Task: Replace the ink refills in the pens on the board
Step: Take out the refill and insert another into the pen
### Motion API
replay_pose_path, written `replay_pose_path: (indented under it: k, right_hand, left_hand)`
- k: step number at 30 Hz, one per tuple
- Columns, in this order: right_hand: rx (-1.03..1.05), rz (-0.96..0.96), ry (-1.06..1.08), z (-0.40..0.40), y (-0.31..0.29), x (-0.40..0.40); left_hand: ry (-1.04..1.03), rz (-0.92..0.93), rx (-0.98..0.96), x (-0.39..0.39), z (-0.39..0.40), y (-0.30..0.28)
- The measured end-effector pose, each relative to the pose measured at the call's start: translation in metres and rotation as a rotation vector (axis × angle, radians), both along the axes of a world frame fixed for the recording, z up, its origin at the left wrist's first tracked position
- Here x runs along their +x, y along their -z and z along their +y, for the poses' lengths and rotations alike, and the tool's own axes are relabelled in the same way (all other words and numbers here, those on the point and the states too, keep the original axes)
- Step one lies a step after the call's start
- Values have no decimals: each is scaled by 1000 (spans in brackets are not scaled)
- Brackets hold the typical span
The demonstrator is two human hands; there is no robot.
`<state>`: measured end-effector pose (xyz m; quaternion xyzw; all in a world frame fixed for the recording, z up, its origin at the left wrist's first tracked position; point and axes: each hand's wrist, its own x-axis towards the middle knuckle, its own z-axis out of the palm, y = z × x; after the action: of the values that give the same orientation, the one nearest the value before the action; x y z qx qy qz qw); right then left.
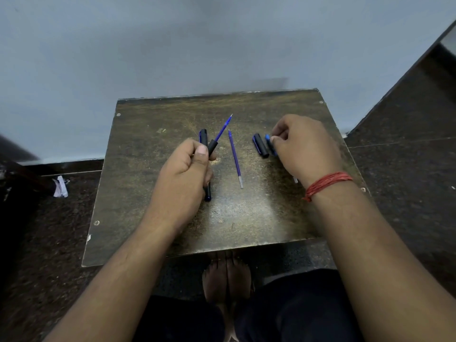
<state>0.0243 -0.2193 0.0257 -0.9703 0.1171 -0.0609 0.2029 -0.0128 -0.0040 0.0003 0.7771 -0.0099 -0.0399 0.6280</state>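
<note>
We look down on a worn brown board (pixel 246 218) that serves as our worktop, its far edge close to a pale wall (pixel 172 45) and its near edge just above our bare feet (pixel 227 277) on the dark floor (pixel 407 193). Our left hand (pixel 183 174) is closed around a pen barrel (pixel 208 193), whose dark lower end shows below the palm; from the black front piece above the thumb, a blue refill (pixel 223 129) sticks out, tilted up and to the right, its tip clear of everything. A black cap (pixel 203 135) lies just behind this hand. Between our hands a second loose refill (pixel 235 159) lies flat on the board, running from far to near, apart from both hands with bare board on either side. Our right hand (pixel 304 149), a red thread (pixel 325 185) wound on its wrist, has its fingertips pressed together on a small blue piece (pixel 268 139), which sits just beside a black pen part (pixel 260 145) lying on the board; we cannot tell whether the two touch. A pale end of something shows under the right wrist, too hidden to name. The near half of the board is bare under our forearms, and so is the far strip toward the wall. A crumpled scrap of paper (pixel 60 186) lies on the floor, well left of the board's left edge.
</note>
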Motion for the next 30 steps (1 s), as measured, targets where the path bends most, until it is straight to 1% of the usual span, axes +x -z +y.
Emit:
replay_pose_path:
  k: [3,9,12,16,23,26,28,30]
  right_hand:
    - [-57,34,-12,3,0,1]
    - [-96,112,-29,9,-2,1]
    - [-127,117,-13,10,-3,2]
    - [-81,72,-6,12,-7,0]
    - [209,-60,-53,23,-8,-1]
    - [302,-57,-58,26,-5,0]
    - [441,-52,-52,29,-2,0]
    - [682,-63,-22,33,-1,-2]
  left_hand:
    - [-6,-4,5,0,0,-1]
    - [-6,5,-11,1,-1,1]
    - [-3,3,-18,1,-1,1]
    - [0,3,-22,1,-2,0]
    - [2,4,-26,1,-2,2]
    - [0,6,-28,2,-2,2]
    - [3,5,-22,2,-2,2]
    - [5,4,-9,1,-2,2]
